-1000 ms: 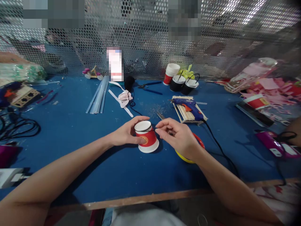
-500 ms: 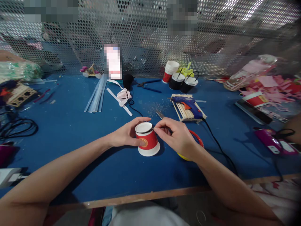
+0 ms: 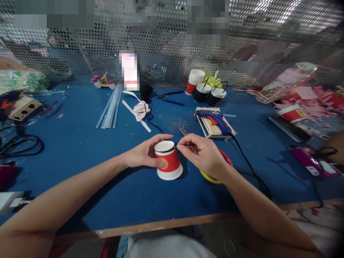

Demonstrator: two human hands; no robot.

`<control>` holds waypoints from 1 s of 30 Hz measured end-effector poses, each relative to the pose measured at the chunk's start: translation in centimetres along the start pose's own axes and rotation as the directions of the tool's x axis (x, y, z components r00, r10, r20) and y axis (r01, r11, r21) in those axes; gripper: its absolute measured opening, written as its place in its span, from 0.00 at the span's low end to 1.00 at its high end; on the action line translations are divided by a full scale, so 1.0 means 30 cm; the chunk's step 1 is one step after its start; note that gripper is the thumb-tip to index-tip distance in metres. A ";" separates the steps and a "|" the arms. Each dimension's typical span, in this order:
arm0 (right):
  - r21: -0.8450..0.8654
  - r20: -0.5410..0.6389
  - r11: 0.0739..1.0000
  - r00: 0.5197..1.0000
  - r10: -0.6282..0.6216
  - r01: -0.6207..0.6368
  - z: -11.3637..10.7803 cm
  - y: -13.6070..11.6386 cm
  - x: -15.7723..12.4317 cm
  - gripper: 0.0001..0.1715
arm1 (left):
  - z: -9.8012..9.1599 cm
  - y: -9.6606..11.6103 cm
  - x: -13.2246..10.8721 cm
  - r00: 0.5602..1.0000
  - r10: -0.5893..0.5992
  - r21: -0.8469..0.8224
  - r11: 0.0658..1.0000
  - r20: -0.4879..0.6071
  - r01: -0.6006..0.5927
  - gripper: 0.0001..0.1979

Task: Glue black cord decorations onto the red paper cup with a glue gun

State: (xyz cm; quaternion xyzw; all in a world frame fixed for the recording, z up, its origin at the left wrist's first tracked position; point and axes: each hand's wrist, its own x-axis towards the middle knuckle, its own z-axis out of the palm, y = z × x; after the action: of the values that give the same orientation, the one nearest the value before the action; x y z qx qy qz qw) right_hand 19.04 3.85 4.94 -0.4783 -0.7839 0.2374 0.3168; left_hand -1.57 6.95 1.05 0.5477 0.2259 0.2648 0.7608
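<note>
A red paper cup (image 3: 168, 162) stands upside down on the blue table (image 3: 80, 168), its white base up and a thin black strand around that base rim. My left hand (image 3: 145, 153) wraps the cup from the left, thumb on the side and forefinger arched over the top. My right hand (image 3: 204, 156) is pinched at the cup's right upper edge, thumb and forefinger closed on the end of the black strand. Beneath my right hand lie scissors (image 3: 215, 168) with red and yellow handles.
A blue glue gun (image 3: 215, 121) rests on a raft of wooden sticks, its black cord trailing right. Behind are stacked cups (image 3: 195, 83), two black cups (image 3: 209, 95), pliers (image 3: 169, 99), clear glue sticks (image 3: 110, 107), a white ribbon (image 3: 139, 110), black cables (image 3: 18, 143) and pink scraps (image 3: 309, 96).
My right hand closed from a loose, open-fingered pose into a pinch at the cup's top rim. The cup tilted slightly and shifted a little; my left hand kept its hold.
</note>
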 end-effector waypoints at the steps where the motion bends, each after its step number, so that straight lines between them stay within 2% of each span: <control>1: -0.004 0.002 1.000 1.000 -0.003 0.004 -0.002 -0.001 0.000 0.05 | -0.001 0.000 -0.001 1.000 -0.001 0.000 1.000 0.003 0.001 0.36; 9: 0.013 0.009 1.000 1.000 -0.021 0.020 0.007 0.009 0.002 0.05 | -0.002 -0.008 -0.002 1.000 0.005 -0.005 1.000 0.024 -0.004 0.36; 13: 0.047 0.058 0.994 0.993 -0.099 0.097 0.019 0.029 0.005 0.10 | -0.002 -0.006 0.001 0.999 0.010 -0.007 1.000 0.033 -0.010 0.36; 16: 0.055 0.067 0.985 0.984 -0.166 0.163 0.027 0.043 0.010 0.10 | -0.004 -0.005 0.002 0.999 -0.009 0.006 1.000 0.054 0.008 0.37; 20: 0.053 0.059 0.979 0.979 -0.197 0.194 0.036 0.052 0.017 0.09 | -0.008 0.000 0.001 0.997 -0.014 0.042 0.999 0.074 0.010 0.37; 24: 0.066 0.063 0.979 0.978 -0.198 0.193 0.039 0.048 0.017 0.09 | -0.010 0.019 -0.002 0.996 -0.011 0.145 0.989 0.090 -0.003 0.39; 30: 0.056 0.060 0.979 0.978 -0.200 0.197 0.044 0.021 0.013 0.09 | -0.013 0.039 -0.009 0.999 0.032 0.412 0.910 0.028 -0.041 0.38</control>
State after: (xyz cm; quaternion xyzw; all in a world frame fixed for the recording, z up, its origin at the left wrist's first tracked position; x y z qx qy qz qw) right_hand 18.33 4.39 3.72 -0.3815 -0.8315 0.2398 0.3249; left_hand -2.21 7.36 2.07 0.7026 0.2586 0.2196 0.6255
